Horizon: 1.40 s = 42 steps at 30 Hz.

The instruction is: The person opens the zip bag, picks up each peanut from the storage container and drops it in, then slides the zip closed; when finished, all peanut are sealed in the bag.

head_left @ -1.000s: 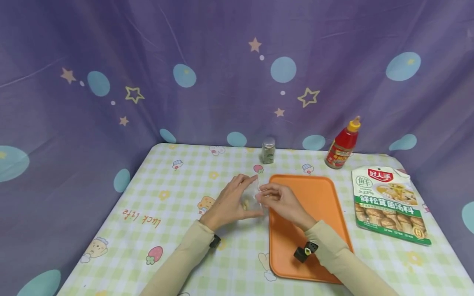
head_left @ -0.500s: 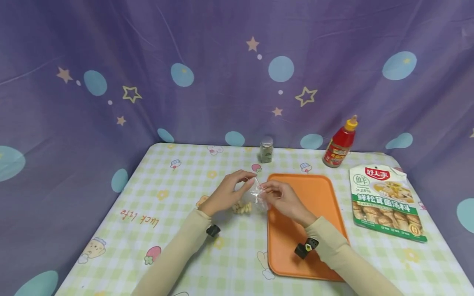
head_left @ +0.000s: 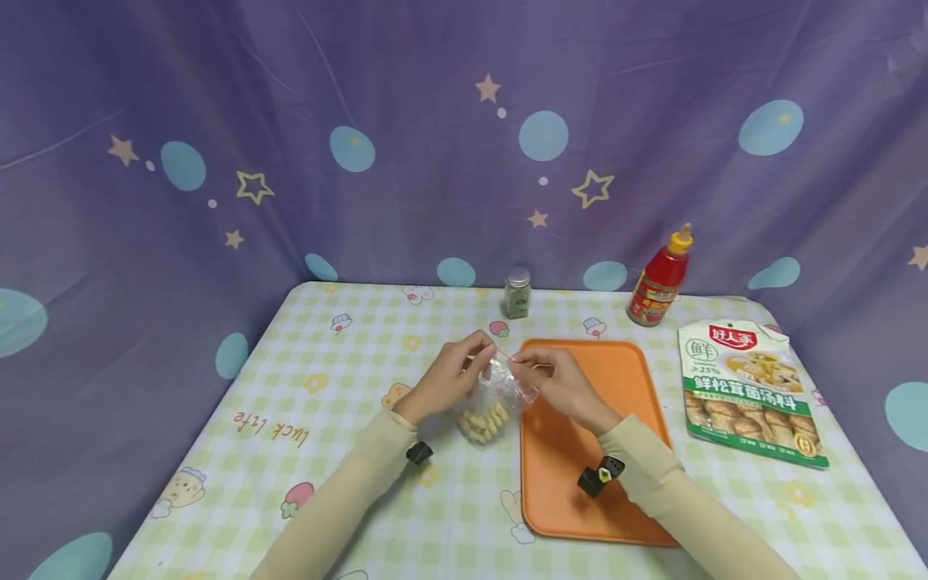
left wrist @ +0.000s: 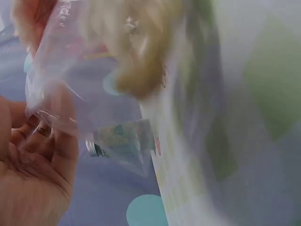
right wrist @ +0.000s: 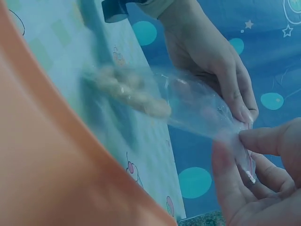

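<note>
A clear plastic zip bag (head_left: 484, 419) hangs between both hands, left of the orange tray. Pale, knobbly pieces (right wrist: 131, 92) that look like peanuts in the shell lie in its lower part. My left hand (head_left: 455, 374) pinches one end of the bag's mouth between thumb and fingers. At the other end, my right hand (head_left: 565, 385) pinches the pinkish seal strip (right wrist: 251, 160) near the tray's upper left edge. The right wrist view shows both hands on the rim. Motion blurs the bag's contents in the left wrist view.
An orange tray (head_left: 580, 499) lies under the right forearm. A small spice jar (head_left: 518, 294) and a red sauce bottle (head_left: 658, 278) stand at the back of the table. To the tray's right lies a green and white food pouch (head_left: 750, 395).
The left hand has gone from spread around the bag to pinching its mouth. The bag's mouth is drawn flatter, and its contents show below the hands.
</note>
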Each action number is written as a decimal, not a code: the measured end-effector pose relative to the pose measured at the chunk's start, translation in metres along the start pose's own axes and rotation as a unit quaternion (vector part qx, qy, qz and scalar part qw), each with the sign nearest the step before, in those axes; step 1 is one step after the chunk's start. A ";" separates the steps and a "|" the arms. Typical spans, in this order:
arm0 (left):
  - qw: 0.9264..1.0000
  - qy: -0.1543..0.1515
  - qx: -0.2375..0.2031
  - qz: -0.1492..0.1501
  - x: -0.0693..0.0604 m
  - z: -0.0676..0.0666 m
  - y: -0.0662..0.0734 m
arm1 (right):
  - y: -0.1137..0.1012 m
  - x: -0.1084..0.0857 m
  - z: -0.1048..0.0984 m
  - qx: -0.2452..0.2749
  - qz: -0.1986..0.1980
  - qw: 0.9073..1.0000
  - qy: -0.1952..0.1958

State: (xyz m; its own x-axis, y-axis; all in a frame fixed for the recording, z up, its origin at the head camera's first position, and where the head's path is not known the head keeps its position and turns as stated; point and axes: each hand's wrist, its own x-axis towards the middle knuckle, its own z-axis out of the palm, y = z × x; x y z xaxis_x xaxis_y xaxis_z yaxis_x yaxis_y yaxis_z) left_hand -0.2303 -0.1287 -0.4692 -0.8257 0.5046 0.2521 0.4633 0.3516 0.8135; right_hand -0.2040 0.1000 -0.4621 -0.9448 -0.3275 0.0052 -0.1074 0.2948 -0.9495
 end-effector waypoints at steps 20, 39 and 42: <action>0.982 0.081 0.144 -0.088 -0.030 -0.002 -0.015 | 0.013 0.036 0.013 -0.106 -0.063 0.991 -0.053; 0.983 0.124 -0.002 -0.138 -0.020 -0.013 -0.018 | 0.010 0.058 0.036 -0.030 0.010 0.997 -0.066; 0.979 0.131 -0.014 -0.153 -0.021 -0.015 -0.016 | 0.010 0.060 0.036 0.003 0.034 0.997 -0.072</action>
State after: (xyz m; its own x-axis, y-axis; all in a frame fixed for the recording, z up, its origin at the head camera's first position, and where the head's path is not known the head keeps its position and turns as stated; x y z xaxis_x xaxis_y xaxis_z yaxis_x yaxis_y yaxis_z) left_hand -0.2251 -0.1569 -0.4798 -0.9803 0.1581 0.1181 0.1760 0.4304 0.8853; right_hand -0.2507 0.0507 -0.4831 -0.8954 -0.4331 -0.1033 -0.0430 0.3149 -0.9481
